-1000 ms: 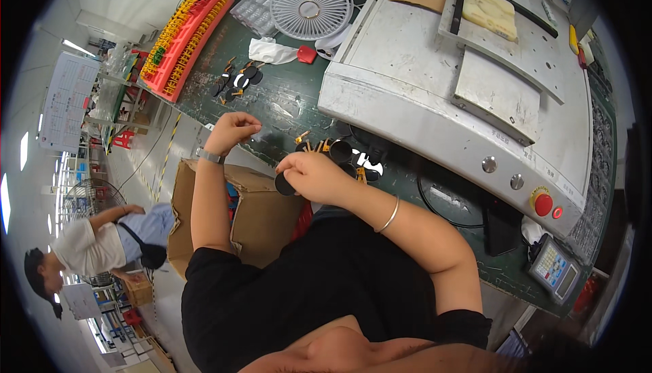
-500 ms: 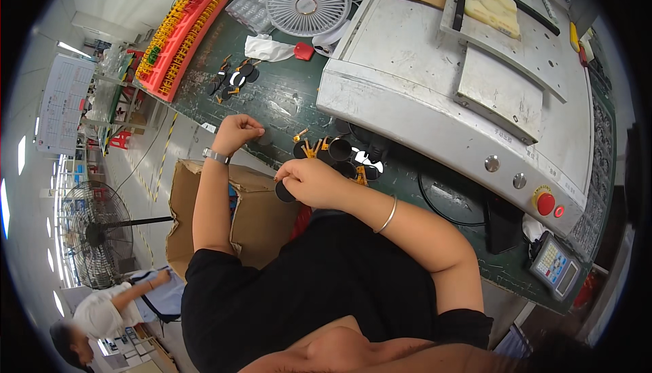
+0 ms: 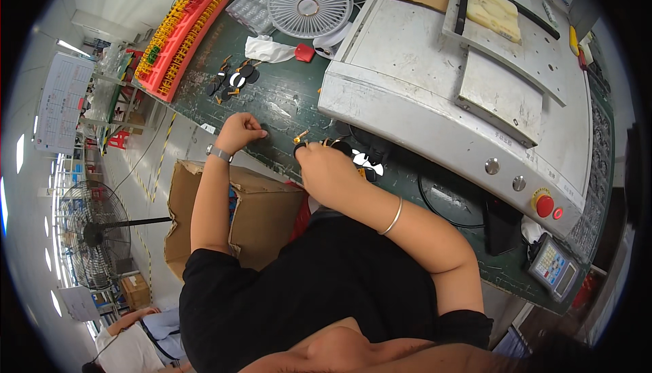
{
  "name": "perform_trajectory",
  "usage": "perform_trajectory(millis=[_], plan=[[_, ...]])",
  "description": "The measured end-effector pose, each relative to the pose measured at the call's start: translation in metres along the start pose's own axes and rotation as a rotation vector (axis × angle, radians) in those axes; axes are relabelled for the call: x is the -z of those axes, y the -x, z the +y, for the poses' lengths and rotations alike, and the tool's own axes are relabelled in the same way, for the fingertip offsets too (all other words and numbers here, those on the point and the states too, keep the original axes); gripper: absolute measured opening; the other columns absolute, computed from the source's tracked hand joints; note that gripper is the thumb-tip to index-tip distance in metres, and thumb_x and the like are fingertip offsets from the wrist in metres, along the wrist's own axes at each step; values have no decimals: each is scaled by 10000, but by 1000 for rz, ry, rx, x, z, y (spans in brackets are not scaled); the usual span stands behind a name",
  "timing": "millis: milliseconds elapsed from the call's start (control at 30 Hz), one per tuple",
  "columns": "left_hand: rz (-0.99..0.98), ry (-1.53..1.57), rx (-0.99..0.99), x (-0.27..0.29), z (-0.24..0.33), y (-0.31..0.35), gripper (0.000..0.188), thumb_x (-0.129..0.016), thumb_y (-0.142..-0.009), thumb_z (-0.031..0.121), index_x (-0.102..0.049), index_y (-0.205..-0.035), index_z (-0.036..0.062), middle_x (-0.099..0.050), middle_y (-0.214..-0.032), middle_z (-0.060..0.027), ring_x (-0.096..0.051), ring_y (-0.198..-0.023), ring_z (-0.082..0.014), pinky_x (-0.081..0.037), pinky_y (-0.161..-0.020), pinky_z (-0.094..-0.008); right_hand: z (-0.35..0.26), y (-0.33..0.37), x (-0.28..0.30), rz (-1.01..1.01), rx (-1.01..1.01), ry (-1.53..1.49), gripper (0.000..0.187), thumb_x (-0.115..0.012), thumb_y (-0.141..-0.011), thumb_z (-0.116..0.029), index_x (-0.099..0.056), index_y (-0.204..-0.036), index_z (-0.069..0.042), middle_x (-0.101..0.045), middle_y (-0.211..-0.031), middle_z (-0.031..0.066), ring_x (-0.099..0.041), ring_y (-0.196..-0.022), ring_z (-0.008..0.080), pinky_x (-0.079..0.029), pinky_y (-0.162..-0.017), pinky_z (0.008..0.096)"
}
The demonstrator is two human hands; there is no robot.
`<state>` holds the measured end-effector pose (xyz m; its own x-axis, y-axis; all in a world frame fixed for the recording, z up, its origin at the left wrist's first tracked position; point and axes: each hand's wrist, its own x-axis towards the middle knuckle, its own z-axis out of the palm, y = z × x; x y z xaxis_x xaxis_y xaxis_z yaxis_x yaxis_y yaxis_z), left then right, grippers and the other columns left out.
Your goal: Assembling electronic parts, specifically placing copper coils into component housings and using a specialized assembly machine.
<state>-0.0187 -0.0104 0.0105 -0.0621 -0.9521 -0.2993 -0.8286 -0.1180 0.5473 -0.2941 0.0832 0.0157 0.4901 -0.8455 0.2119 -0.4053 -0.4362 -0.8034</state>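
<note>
My left hand [image 3: 239,133] is over the near edge of the green workbench, its thumb and fingers pinched together; what they hold, if anything, is too small to make out. My right hand [image 3: 329,172], palm down with bent fingers, reaches into a pile of round black discs [image 3: 341,147] with orange flex strips. It hides part of the pile, and its fingertips are partly covered. An orange strip [image 3: 301,137] pokes out just beyond the fingers. Beside the pile lie white-faced pieces [image 3: 367,161]. Farther left sits a second group of black discs [image 3: 234,81] with strips.
A large grey machine [image 3: 407,101] with a red button [image 3: 543,203] fills the right. Behind are a white fan [image 3: 309,5], white cloth [image 3: 268,49] and red rack [image 3: 180,40] of yellow parts. Below the left arm stands a cardboard box [image 3: 265,217]. A person [image 3: 129,349] is at lower left.
My right hand has moved away from my body and slightly right, onto the pile; the black disc it held is out of sight. My left hand has barely moved. The other person has shifted.
</note>
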Motion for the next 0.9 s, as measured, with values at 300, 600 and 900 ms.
perform_trajectory(millis=[300, 600, 900], plan=[[-115, -195, -522, -30, 125, -9, 246, -754, -740, 247, -665, -817, 30, -629, -844, -143, -607, -794, -300, -487, -730, -368, 7, 6, 7, 24, 51, 472, 139, -562, -782, -90, -653, -861, -22, -574, -909, 137, -559, -903, 288, -478, -752, 383], [-167, 92, -574, -80, 136, -13, 520, -791, -680, 75, -592, -1153, -4, -623, -1152, -150, -612, -1053, -260, -478, -909, -343, 11, 6, 2, 98, 88, 570, 127, -597, -713, -104, -659, -812, -53, -565, -876, 116, -530, -876, 263, -430, -735, 359], [-16, 304, -323, -22, 104, -9, 349, -716, -793, 14, -596, -1121, 5, -615, -758, -24, -559, -680, -41, -455, -583, -190, 19, -1, 4, 96, 79, 414, 403, -708, -674, -206, -599, -1016, -22, -544, -998, 124, -500, -981, 299, -421, -821, 393]])
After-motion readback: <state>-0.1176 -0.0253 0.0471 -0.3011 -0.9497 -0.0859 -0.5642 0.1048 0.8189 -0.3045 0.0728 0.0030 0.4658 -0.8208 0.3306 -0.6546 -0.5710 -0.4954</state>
